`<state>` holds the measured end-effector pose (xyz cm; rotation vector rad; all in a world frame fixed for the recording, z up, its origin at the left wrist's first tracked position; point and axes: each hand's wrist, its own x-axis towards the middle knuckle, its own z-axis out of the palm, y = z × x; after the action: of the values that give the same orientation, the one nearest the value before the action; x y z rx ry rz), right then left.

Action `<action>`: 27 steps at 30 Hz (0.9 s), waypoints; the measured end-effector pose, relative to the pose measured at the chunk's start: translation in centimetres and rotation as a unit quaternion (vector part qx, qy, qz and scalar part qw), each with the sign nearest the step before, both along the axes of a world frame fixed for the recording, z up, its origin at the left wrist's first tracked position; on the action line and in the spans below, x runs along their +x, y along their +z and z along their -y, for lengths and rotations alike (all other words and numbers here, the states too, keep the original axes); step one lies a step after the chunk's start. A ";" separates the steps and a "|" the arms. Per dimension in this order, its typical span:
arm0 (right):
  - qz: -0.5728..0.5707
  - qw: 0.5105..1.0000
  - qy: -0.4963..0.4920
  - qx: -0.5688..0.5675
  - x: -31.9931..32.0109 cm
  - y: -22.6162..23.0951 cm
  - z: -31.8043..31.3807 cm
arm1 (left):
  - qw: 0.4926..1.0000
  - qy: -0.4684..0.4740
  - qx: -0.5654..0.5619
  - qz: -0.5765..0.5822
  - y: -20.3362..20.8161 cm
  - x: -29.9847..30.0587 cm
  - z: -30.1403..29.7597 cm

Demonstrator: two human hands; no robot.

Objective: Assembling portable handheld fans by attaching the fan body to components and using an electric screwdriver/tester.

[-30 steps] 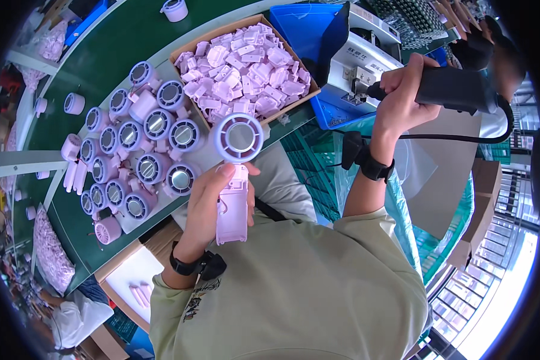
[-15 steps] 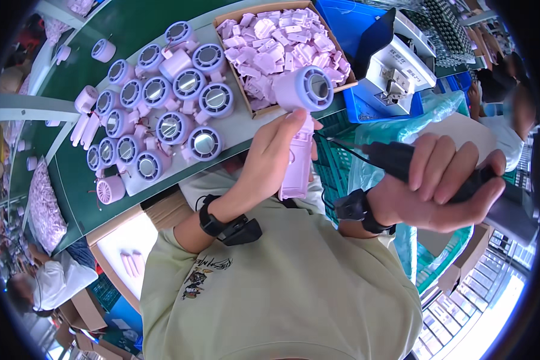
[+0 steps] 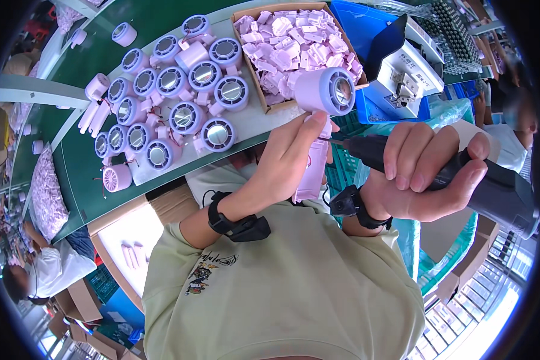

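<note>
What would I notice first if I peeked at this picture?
Right in the middle, the left hand holds up a lilac handheld fan, and the right hand points a black electric screwdriver at its handle. Behind, on the green table, sit rows of fan heads beside a cardboard box of lilac parts.

We are in a factory assembly line, at a long green counter (image 3: 90, 174) that carries rows of identical lilac handheld fans (image 3: 180, 102) and a cardboard box (image 3: 264, 99) heaped with small pink plastic parts (image 3: 288, 42). Blue bins (image 3: 357, 21), a tray of batteries (image 3: 456, 24) and another seated worker (image 3: 48, 270) further along the line show the same mass production work.
</note>
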<state>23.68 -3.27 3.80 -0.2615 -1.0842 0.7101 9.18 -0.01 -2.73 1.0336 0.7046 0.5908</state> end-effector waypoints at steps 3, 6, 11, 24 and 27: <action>-0.004 1.000 -0.020 -0.003 -0.2 0.4 0.4 | 1.000 -0.001 -0.005 0.012 -0.5 0.2 0.0; -0.004 1.000 -0.030 -0.003 -0.1 0.6 0.6 | 0.999 -0.001 -0.028 0.033 -0.5 0.2 -0.1; -0.014 1.000 -0.025 0.001 0.1 0.9 0.6 | 0.984 -0.036 -0.135 0.112 0.0 0.1 -0.3; -0.074 0.996 -0.049 -0.009 -0.2 1.1 0.5 | 0.942 -0.070 -0.255 0.205 0.6 0.4 0.2; -0.068 0.995 -0.066 -0.007 -0.2 1.3 0.5 | 0.941 -0.071 -0.254 0.212 0.5 0.3 0.2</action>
<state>23.43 -3.75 5.11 -0.2904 -0.9242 0.6086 9.46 -0.18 -2.25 0.4468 0.3639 0.4500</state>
